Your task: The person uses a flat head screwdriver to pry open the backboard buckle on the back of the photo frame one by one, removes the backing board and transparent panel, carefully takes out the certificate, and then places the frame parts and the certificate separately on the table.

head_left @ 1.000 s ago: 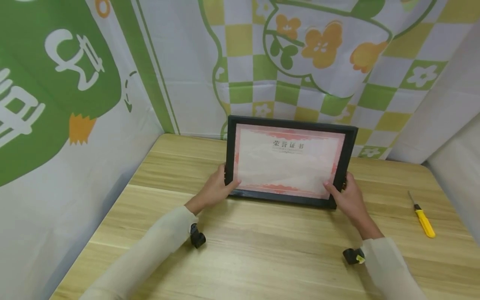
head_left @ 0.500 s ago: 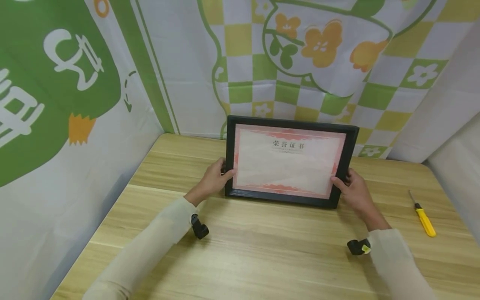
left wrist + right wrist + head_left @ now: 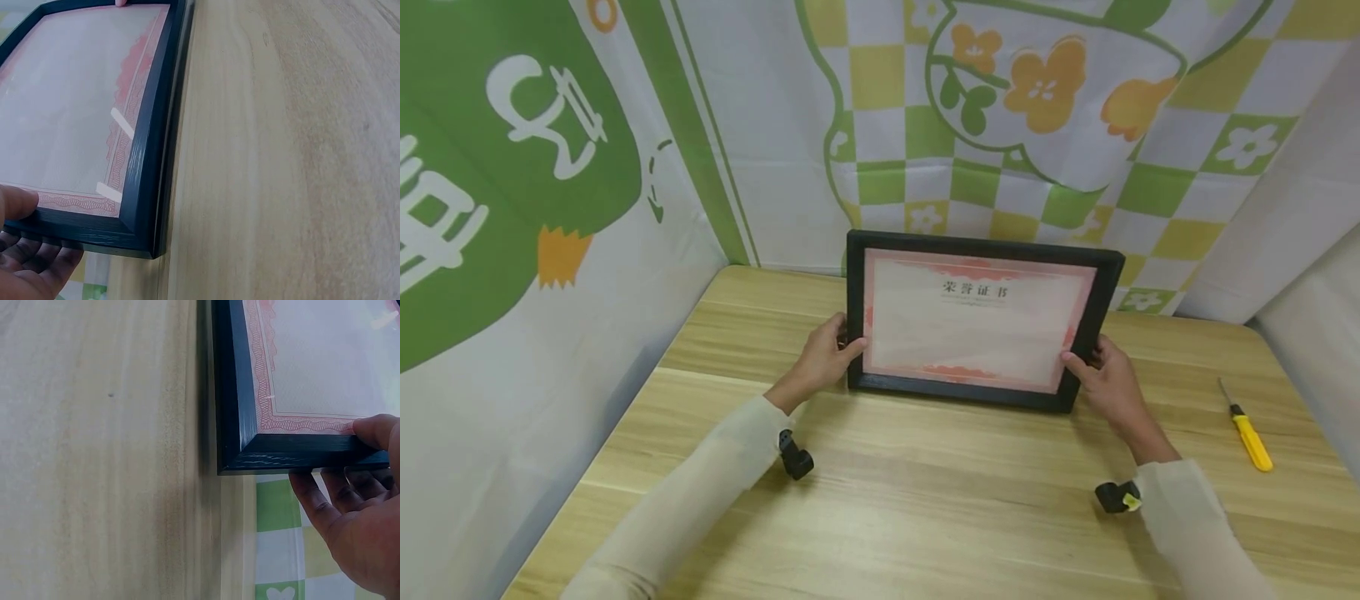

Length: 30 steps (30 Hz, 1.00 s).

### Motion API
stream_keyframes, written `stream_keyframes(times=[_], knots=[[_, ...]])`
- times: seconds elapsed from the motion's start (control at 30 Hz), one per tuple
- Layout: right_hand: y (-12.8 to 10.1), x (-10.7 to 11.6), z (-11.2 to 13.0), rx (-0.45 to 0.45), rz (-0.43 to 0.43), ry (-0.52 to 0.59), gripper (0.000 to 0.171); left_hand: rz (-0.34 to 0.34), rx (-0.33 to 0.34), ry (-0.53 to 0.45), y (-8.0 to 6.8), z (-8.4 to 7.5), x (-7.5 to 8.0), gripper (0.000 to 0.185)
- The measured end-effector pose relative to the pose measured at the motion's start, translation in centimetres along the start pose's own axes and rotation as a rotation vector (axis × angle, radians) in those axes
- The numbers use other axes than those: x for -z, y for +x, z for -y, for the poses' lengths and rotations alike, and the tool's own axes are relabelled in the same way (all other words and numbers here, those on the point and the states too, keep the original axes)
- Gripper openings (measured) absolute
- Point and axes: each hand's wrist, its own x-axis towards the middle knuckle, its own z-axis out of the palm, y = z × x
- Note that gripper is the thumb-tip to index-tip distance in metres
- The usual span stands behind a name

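Framed certificate (image 3: 976, 321): upright on wooden table (image 3: 925, 492); left hand (image 3: 823, 360), right hand (image 3: 1108, 385) pinching side edges; risk: bottom edge slipping, frame toppling.

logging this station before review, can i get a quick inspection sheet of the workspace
surface: wooden table, light grain
job's things: black frame with a pink-bordered certificate, standing on its lower edge
clutter: yellow screwdriver lying to the right, apart from the frame
grippers: left hand holds the frame's left side, right hand its right side, thumbs on the front
cables: nothing seen
surroundings: green and yellow patterned cloth behind and to the left
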Motion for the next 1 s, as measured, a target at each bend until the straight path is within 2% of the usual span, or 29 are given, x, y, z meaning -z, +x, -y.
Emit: stream_keyframes(times=[0.23, 0.53, 0.7, 0.8, 0.93, 1.0], knots=[[-0.2, -0.1, -0.2, 0.046, -0.038, -0.007, 0.045, -0.018, -0.035, 0.012, 0.1, 0.1, -0.2, 0.027], [-0.4, -0.4, -0.6, 0.091, -0.109, -0.028, 0.037, -0.063, -0.13, -0.031, 0.1, 0.6, -0.3, 0.025], [-0.4, -0.6, -0.9, 0.19, -0.199, -0.067, 0.019, -0.106, -0.186, -0.033, 0.0, 1.2, -0.4, 0.026], [-0.4, -0.7, -1.0, 0.265, -0.215, -0.027, 0.011, -0.112, -0.227, -0.019, -0.2, 1.5, -0.4, 0.021], [-0.6, -0.6, -1.4, 0.371, -0.209, 0.025, 0.022, -0.136, -0.251, 0.035, -0.5, 1.6, -0.2, 0.014], [-0.8, -0.4, -1.7, 0.417, -0.21, 0.006, 0.029, -0.164, -0.25, 0.077, -0.7, 1.4, -0.1, 0.016]])
